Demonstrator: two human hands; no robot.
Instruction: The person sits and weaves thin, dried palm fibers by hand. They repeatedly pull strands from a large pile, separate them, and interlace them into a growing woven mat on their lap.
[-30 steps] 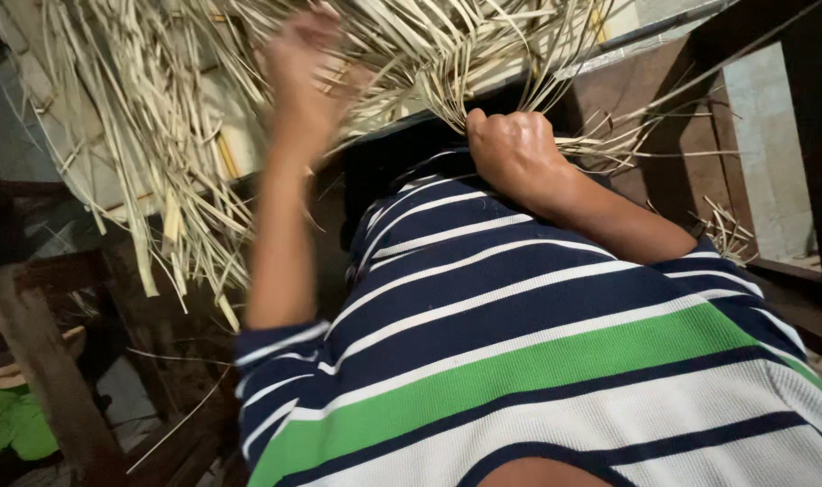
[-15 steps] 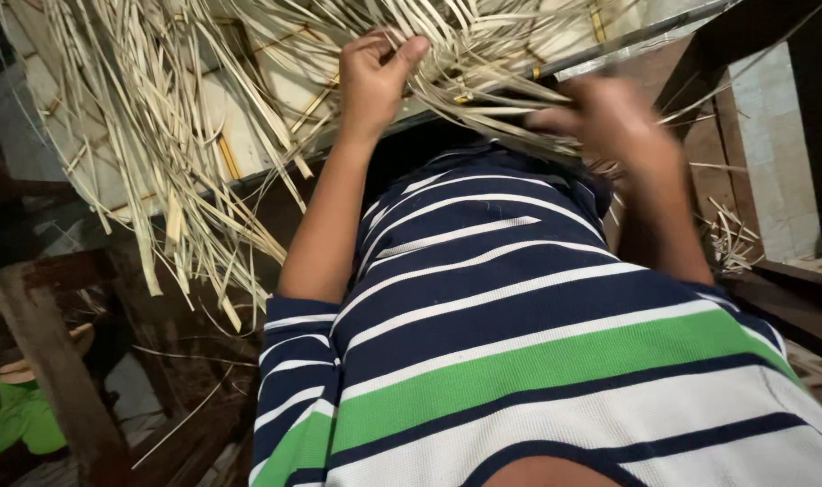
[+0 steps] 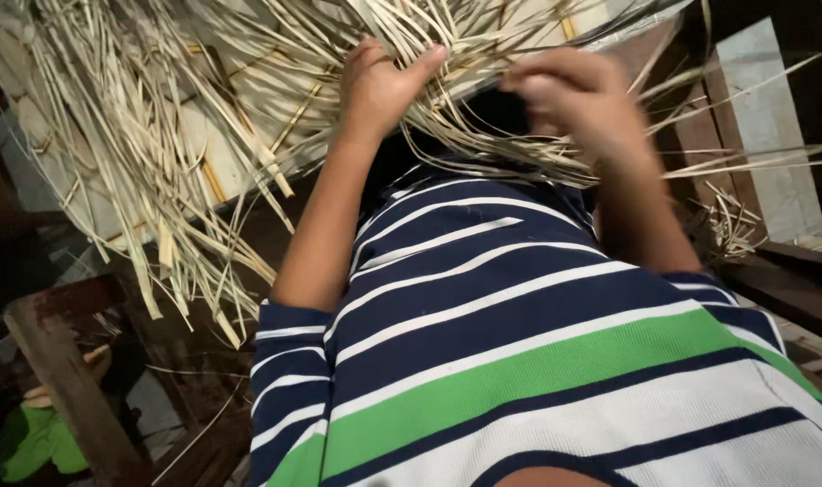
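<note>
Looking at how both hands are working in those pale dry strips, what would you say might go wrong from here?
1. The left hand pinches a bunch of the thin pale straw-coloured strips; their stiff narrow edges could nick the fingers if pulled fast.
2. Many loose strip ends hang tangled over the edge of the flat pale board; tugging one bunch may drag others off.
3. The right hand is blurred, so its grip cannot be judged; strips there might slip.
</note>
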